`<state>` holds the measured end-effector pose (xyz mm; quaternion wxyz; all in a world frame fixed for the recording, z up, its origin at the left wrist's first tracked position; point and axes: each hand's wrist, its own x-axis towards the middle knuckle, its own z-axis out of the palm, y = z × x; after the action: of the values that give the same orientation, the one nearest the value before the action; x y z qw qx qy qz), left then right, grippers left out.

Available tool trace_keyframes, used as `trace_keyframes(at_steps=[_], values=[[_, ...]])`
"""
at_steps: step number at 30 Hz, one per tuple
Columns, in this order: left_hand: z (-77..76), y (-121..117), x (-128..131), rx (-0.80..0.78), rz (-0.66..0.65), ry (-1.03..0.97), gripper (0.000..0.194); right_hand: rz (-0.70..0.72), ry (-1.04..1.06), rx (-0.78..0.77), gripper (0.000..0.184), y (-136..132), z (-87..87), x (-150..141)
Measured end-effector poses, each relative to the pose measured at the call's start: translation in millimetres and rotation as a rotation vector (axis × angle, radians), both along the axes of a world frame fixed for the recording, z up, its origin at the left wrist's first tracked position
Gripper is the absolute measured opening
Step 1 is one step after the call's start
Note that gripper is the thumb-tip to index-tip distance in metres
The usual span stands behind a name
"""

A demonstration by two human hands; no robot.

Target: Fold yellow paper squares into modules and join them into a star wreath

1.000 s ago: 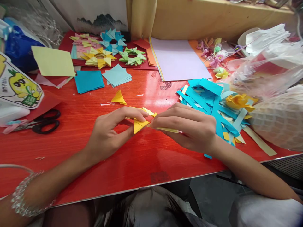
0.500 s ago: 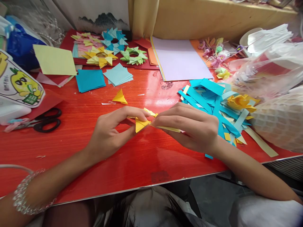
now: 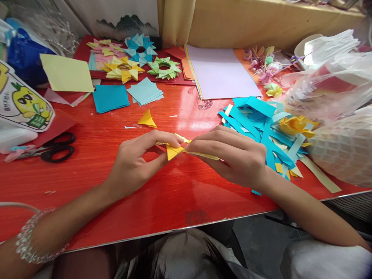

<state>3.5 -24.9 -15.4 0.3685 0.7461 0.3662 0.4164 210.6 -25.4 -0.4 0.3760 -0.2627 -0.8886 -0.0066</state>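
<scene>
My left hand (image 3: 136, 162) pinches a folded yellow paper piece (image 3: 173, 151) between thumb and fingers, just above the red table (image 3: 116, 186). My right hand (image 3: 232, 155) pinches a paler yellow folded piece (image 3: 205, 155) whose tip meets the one in my left hand. Both hands are closed on the paper. Another folded yellow triangle (image 3: 147, 118) lies on the table behind my hands.
Black scissors (image 3: 55, 148) lie at the left. Blue paper squares (image 3: 110, 98) and finished paper star rings (image 3: 123, 69) sit at the back. A heap of blue paper strips (image 3: 258, 124) and plastic bags (image 3: 334, 89) crowd the right. A stack of sheets (image 3: 221, 73) lies behind.
None of note: both hands stay pinched on the yellow pieces, with only a slight shift of the paper between the fingers.
</scene>
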Motion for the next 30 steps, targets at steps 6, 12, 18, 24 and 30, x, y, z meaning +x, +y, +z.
trace_keyframes(at_steps=[6,12,18,24,30], values=[[-0.8,2.0,-0.1,-0.038,0.051,0.031,0.014,-0.087,0.005,-0.087,0.012,1.6,2.6,2.0],[2.7,1.6,1.0,-0.026,0.092,0.046,0.011,-0.09,0.043,-0.223,0.009,1.5,5.6,2.1],[5.3,-0.4,1.3,0.033,0.13,0.106,0.011,-0.071,0.102,-0.364,0.008,0.5,8.3,1.7],[5.3,0.2,1.1,0.222,0.153,0.201,0.011,-0.085,0.074,-0.277,0.011,0.7,4.4,1.3],[4.8,1.6,1.5,0.239,0.166,0.21,0.012,-0.098,0.073,-0.373,0.009,1.5,4.4,0.2]])
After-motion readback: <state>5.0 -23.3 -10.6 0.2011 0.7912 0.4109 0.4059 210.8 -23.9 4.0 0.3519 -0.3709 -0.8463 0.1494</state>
